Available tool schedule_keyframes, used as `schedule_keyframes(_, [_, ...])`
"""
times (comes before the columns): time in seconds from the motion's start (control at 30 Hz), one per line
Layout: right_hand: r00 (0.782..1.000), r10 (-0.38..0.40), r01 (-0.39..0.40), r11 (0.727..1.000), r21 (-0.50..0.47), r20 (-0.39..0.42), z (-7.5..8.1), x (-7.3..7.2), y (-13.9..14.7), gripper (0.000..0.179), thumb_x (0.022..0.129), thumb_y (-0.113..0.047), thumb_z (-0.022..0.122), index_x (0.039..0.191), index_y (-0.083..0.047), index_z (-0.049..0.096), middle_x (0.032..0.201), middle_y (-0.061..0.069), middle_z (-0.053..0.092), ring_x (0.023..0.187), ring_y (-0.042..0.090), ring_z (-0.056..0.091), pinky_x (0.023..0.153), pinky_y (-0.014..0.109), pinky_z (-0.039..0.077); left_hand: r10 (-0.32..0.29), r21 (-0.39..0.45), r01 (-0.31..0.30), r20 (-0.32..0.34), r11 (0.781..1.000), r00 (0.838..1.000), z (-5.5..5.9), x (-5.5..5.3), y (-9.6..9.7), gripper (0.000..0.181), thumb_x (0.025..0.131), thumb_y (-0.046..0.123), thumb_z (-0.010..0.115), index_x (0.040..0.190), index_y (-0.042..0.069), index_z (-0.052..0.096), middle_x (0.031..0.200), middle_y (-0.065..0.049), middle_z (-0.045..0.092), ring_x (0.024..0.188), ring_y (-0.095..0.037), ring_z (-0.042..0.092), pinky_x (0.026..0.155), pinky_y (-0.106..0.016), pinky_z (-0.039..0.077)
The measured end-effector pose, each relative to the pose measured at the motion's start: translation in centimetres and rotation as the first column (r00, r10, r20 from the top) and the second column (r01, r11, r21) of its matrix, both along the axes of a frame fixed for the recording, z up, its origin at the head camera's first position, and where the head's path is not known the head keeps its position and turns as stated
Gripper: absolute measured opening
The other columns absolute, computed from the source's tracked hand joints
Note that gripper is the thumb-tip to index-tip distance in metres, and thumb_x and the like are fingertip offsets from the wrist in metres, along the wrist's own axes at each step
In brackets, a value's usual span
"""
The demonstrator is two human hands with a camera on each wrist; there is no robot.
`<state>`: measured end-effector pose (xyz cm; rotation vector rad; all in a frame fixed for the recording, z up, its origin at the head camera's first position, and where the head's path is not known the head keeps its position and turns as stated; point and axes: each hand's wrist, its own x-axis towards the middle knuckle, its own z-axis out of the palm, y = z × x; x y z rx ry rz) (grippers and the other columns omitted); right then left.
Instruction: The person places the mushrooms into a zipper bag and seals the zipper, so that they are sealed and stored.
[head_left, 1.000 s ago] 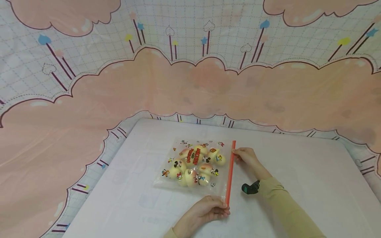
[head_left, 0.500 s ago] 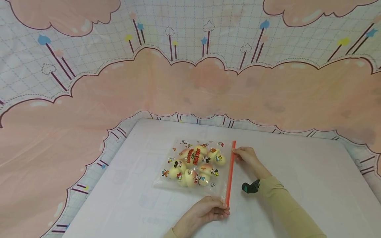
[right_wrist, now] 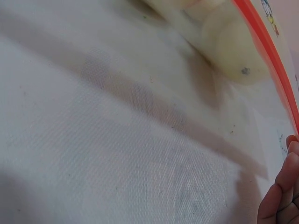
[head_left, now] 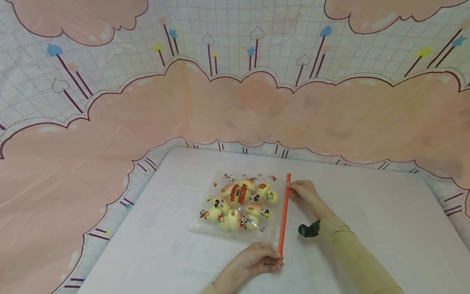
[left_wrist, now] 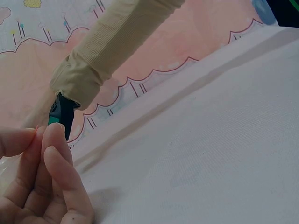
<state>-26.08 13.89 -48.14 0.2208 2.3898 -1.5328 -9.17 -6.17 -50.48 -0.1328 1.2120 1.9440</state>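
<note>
A clear plastic zip bag (head_left: 205,223) printed with cartoon characters lies on the white table, with several pale yellow, pink-tinged fruits (head_left: 235,220) inside that look like peaches. Its red strip (head_left: 284,216) runs along the right side. At the strip's near end, my left hand (head_left: 253,261) pinches the corner between thumb and fingers; the left wrist view shows the thumb and fingertips (left_wrist: 55,133) meeting on a thin red edge. My right hand (head_left: 306,197) pinches the strip close to its far end. In the right wrist view the red strip (right_wrist: 268,42) bows above the table, the fingers (right_wrist: 287,177) at its end.
The white table (head_left: 385,220) extends around the bag. Behind and to the left hangs a patterned cloth (head_left: 227,110) with pink clouds. A black wrist camera (head_left: 308,230) sits at the right sleeve (head_left: 352,249).
My right hand has shifted very slightly upward along the strip's far end. The bag and my left hand stay in place.
</note>
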Motion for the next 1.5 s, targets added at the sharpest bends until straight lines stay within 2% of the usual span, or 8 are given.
schedule_keyframes(0.23, [1.0, -0.005, 0.005, 1.0, 0.008, 0.03, 0.0, -0.3, -0.1, 0.03, 0.094, -0.026, 0.058, 0.094, 0.003, 0.065, 0.065, -0.007, 0.054, 0.065, 0.008, 0.05, 0.063, 0.021, 0.043, -0.01, 0.0, 0.01, 0.019, 1.0, 1.0, 0.3, 0.0, -0.1, 0.017, 0.088, 0.005, 0.056, 0.079, 0.012, 0.069, 0.07, 0.004, 0.069, 0.068, -0.004, 0.066, 0.066, -0.017, 0.052])
schedule_keyframes(0.7, [1.0, 0.002, -0.002, 1.0, 0.029, 0.026, 0.1, -0.6, 0.1, 0.03, 0.094, -0.026, 0.057, 0.093, 0.003, 0.065, 0.065, -0.006, 0.055, 0.066, 0.009, 0.05, 0.063, 0.022, 0.042, -0.018, 0.005, 0.018, 0.023, 1.0, 1.0, 0.1, 0.0, -0.2, 0.018, 0.089, 0.006, 0.056, 0.079, 0.012, 0.069, 0.071, 0.004, 0.069, 0.069, -0.004, 0.066, 0.066, -0.017, 0.051])
schedule_keyframes(0.97, [0.999, -0.012, 0.013, 1.0, -0.01, 0.038, 0.1, -0.9, 0.0, 0.028, 0.094, -0.023, 0.057, 0.095, 0.004, 0.065, 0.064, -0.006, 0.054, 0.062, 0.007, 0.05, 0.06, 0.021, 0.042, -0.015, 0.015, 0.015, 0.012, 1.0, 1.0, 0.0, 0.0, -0.2, 0.02, 0.088, 0.004, 0.056, 0.077, 0.013, 0.069, 0.07, 0.004, 0.069, 0.068, -0.004, 0.066, 0.065, -0.017, 0.051])
schedule_keyframes(1.2, [0.999, -0.023, 0.024, 0.999, -0.031, 0.034, 0.1, -1.1, -0.1, 0.025, 0.094, -0.022, 0.058, 0.091, 0.002, 0.065, 0.061, -0.007, 0.053, 0.06, 0.006, 0.05, 0.059, 0.019, 0.042, -0.017, 0.012, 0.017, 0.015, 1.0, 1.0, 0.1, 0.0, -0.2, 0.019, 0.088, 0.005, 0.056, 0.077, 0.013, 0.069, 0.07, 0.004, 0.069, 0.068, -0.004, 0.066, 0.066, -0.017, 0.051])
schedule_keyframes(1.5, [0.999, -0.021, 0.022, 0.999, -0.045, 0.027, 0.2, -1.3, 0.1, 0.027, 0.094, -0.021, 0.057, 0.096, 0.005, 0.064, 0.064, -0.008, 0.053, 0.062, 0.006, 0.05, 0.06, 0.019, 0.043, -0.035, 0.02, 0.035, 0.012, 0.999, 0.999, 0.0, -0.1, -0.3, 0.02, 0.088, 0.005, 0.056, 0.076, 0.013, 0.069, 0.07, 0.004, 0.069, 0.067, -0.003, 0.066, 0.065, -0.016, 0.051])
